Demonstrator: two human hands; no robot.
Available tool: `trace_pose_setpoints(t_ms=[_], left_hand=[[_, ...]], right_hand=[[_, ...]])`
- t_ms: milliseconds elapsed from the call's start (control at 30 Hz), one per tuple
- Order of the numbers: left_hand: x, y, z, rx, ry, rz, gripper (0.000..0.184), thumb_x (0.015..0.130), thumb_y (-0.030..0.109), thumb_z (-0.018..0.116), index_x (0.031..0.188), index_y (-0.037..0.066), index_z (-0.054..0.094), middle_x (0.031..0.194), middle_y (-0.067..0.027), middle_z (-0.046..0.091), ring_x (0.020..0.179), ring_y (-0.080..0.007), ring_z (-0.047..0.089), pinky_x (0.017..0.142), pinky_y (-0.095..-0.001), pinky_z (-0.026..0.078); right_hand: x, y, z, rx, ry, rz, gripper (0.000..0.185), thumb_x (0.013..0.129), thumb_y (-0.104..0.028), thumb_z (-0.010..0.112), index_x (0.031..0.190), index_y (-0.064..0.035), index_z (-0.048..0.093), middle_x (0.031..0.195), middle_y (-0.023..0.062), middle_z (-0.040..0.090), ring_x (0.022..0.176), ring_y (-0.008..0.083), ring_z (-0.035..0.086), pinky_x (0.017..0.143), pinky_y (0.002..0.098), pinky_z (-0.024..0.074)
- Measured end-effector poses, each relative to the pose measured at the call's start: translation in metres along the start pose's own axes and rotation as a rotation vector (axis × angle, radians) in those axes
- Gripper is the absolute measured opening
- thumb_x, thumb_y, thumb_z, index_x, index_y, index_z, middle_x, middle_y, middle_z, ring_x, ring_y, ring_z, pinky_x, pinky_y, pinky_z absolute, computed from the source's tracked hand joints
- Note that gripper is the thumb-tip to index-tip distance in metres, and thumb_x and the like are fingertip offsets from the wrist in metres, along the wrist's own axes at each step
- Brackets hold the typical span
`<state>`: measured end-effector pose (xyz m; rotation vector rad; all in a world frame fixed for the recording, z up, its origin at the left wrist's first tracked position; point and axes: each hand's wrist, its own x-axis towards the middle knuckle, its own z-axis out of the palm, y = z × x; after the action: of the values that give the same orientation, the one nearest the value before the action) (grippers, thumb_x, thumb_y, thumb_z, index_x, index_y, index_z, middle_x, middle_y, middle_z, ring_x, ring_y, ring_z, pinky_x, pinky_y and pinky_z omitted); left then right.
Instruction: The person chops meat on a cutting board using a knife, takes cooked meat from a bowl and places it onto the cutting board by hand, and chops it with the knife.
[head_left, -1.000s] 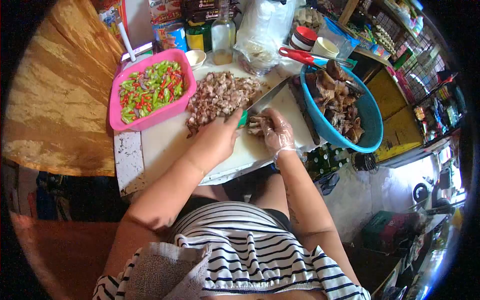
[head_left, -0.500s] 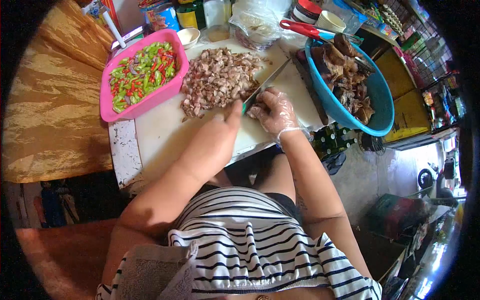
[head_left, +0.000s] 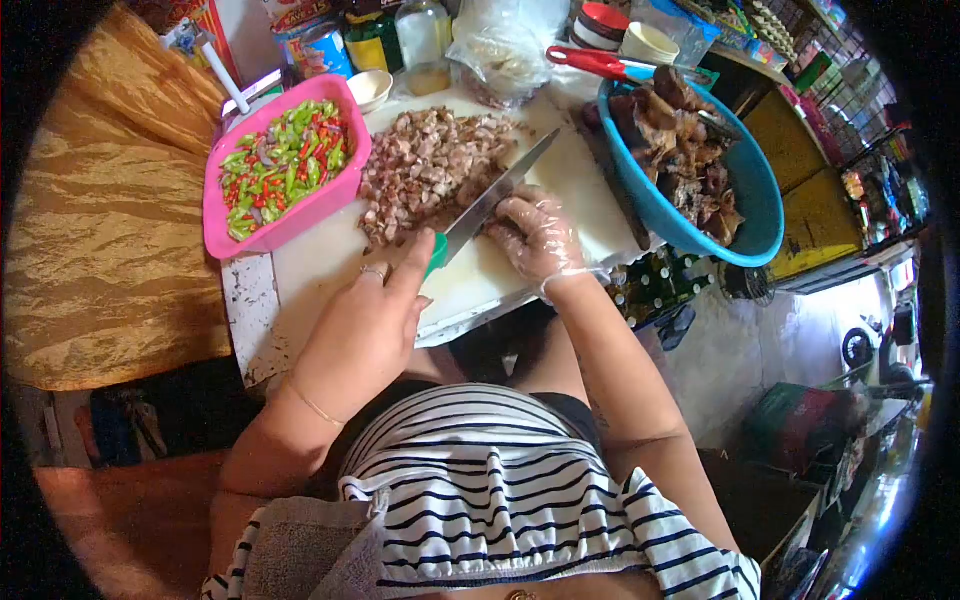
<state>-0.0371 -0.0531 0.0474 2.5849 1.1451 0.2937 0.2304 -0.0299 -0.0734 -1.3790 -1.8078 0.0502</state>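
Observation:
My left hand point(head_left: 375, 305) is closed round the green handle of a knife point(head_left: 497, 194), whose blade points up and to the right across the white cutting board point(head_left: 318, 240). My right hand point(head_left: 539, 235), in a clear plastic glove, is curled over a piece of meat point(head_left: 508, 236) just right of the blade; the fingers hide most of it. Chopped meat point(head_left: 430, 165) lies in a heap beyond the knife. Sliced green and red peppers point(head_left: 288, 165) fill a pink basin point(head_left: 285, 234) at the left.
A blue basin point(head_left: 755, 205) with large browned meat pieces point(head_left: 680, 150) stands at the right, red-handled tongs point(head_left: 600, 63) at its rim. Behind the board are a small white bowl point(head_left: 371, 91), a glass bottle point(head_left: 424, 45), a plastic bag point(head_left: 505, 50) and stacked bowls point(head_left: 648, 44).
My left hand has drawn the knife back toward me and left, so more blade shows. My gloved right hand stays over the meat. The view has shifted.

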Motion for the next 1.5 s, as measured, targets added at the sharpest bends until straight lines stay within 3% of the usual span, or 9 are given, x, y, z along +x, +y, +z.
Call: trace_pose_setpoints(t_ms=[133,267,500,867,1067,1267,1333,1400,1500], left_hand=[[0.004,0.003,0.012,0.018,-0.102,-0.062,0.068,0.095,0.011,0.064,0.158,0.008,0.036,0.101,-0.0298,0.064,0.087,-0.0480,0.064,0.079,-0.0545,0.051],[0.054,-0.011,0.065,0.004,0.061,0.015,0.066,0.095,0.012,0.063,0.156,0.005,0.038,0.100,-0.0302,0.065,0.085,-0.0471,0.065,0.078,-0.0546,0.052],[0.053,-0.013,0.046,-0.056,0.123,0.059,0.062,0.095,0.011,0.062,0.154,0.007,0.041,0.096,-0.0290,0.064,0.085,-0.0476,0.065,0.076,-0.0554,0.052],[-0.001,0.002,0.023,0.030,-0.126,-0.020,0.068,0.095,0.009,0.060,0.158,0.007,0.035,0.098,-0.0296,0.064,0.083,-0.0467,0.066,0.074,-0.0542,0.053],[0.066,0.018,0.063,0.094,0.004,0.060,0.061,0.094,0.002,0.050,0.154,-0.002,0.037,0.096,-0.0298,0.065,0.084,-0.0457,0.067,0.077,-0.0532,0.054],[0.049,-0.017,0.068,-0.047,0.146,0.084,0.063,0.095,0.010,0.060,0.154,0.006,0.040,0.097,-0.0314,0.064,0.088,-0.0477,0.065,0.080,-0.0533,0.053],[0.036,-0.025,0.066,-0.118,0.289,0.160,0.068,0.094,0.012,0.066,0.156,0.012,0.040,0.096,-0.0310,0.064,0.085,-0.0490,0.064,0.077,-0.0552,0.052],[0.023,-0.012,0.047,-0.064,0.150,0.023,0.068,0.094,0.011,0.066,0.156,0.012,0.040,0.096,-0.0311,0.064,0.084,-0.0494,0.063,0.076,-0.0558,0.051],[0.006,0.002,0.019,-0.033,0.051,-0.048,0.069,0.093,0.010,0.067,0.156,0.011,0.040,0.097,-0.0310,0.064,0.084,-0.0500,0.063,0.076,-0.0561,0.050]], right_hand=[[-0.002,-0.004,0.000,-0.018,0.016,0.016,0.024,0.078,-0.010,0.080,0.100,-0.0065,0.070,0.102,0.0159,0.066,0.100,0.0394,0.061,0.087,0.0486,0.0505],[-0.002,-0.002,0.003,-0.072,-0.053,0.054,0.022,0.080,-0.020,0.078,0.098,-0.0088,0.072,0.103,0.0142,0.069,0.101,0.0387,0.064,0.087,0.0483,0.0522],[-0.013,-0.003,-0.015,0.060,-0.031,0.108,0.045,0.072,-0.017,0.085,0.113,-0.0106,0.069,0.125,0.0184,0.063,0.118,0.0436,0.059,0.099,0.0498,0.0498],[-0.009,-0.015,-0.007,-0.081,-0.003,0.046,0.034,0.071,-0.007,0.085,0.102,-0.0040,0.071,0.105,0.0199,0.067,0.099,0.0424,0.065,0.088,0.0475,0.0543],[-0.017,-0.006,-0.006,-0.128,-0.047,0.050,0.035,0.072,-0.013,0.079,0.106,-0.0084,0.071,0.110,0.0173,0.068,0.105,0.0426,0.062,0.092,0.0489,0.0517],[-0.016,0.001,-0.001,0.025,0.085,0.114,0.035,0.071,-0.013,0.084,0.104,-0.0089,0.074,0.106,0.0155,0.069,0.099,0.0402,0.066,0.092,0.0496,0.0528],[-0.012,-0.008,-0.004,0.066,0.061,0.196,0.039,0.071,-0.009,0.085,0.107,-0.0071,0.073,0.111,0.0166,0.066,0.100,0.0370,0.068,0.089,0.0440,0.0563],[-0.012,-0.022,-0.007,0.207,0.043,0.300,0.049,0.074,-0.010,0.087,0.119,-0.0077,0.069,0.123,0.0167,0.060,0.104,0.0300,0.069,0.092,0.0430,0.0581],[-0.013,-0.001,0.002,0.206,0.099,0.372,0.062,0.076,-0.014,0.086,0.132,-0.0046,0.059,0.135,0.0225,0.049,0.119,0.0359,0.061,0.099,0.0462,0.0542]])
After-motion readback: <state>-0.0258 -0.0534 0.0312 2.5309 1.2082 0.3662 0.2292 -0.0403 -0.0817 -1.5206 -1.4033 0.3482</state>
